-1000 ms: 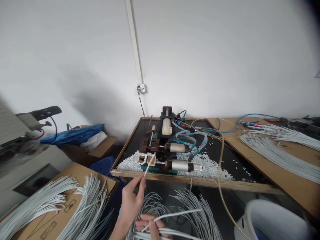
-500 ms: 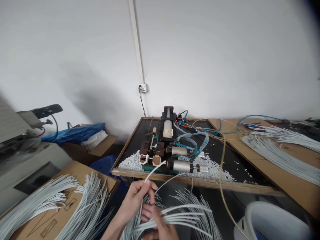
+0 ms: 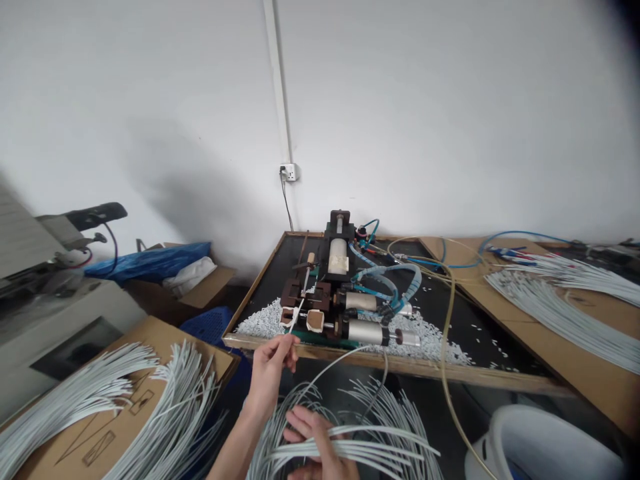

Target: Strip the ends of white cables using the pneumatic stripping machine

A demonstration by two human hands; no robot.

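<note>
My left hand (image 3: 274,360) pinches a single white cable (image 3: 295,319) just in front of the table's edge. That cable's far end reaches between the jaws (image 3: 306,291) of a small pneumatic machine (image 3: 338,257). Lower down, my right hand (image 3: 320,440) is closed around a bunch of white cables (image 3: 380,440), their ends fanning out to the right. Beneath both hands a larger heap of loose white cables (image 3: 407,420) curves around. Two padded blocks (image 3: 315,321) sit at the front of the machine, close to the pinched cable.
White offcuts (image 3: 263,321) are scattered over the wood-edged table (image 3: 400,365). Air cylinders (image 3: 365,331) and blue hoses (image 3: 410,287) crowd the machine's right. A yellowish hose (image 3: 444,360) hangs over the edge beside a white bucket (image 3: 545,440). Cable bundles lie on cardboard (image 3: 80,437) at left.
My left hand has moved forward and left, away from my right hand, and the cable's end has gone in between the machine's jaws. My right hand stays low with the bunch.
</note>
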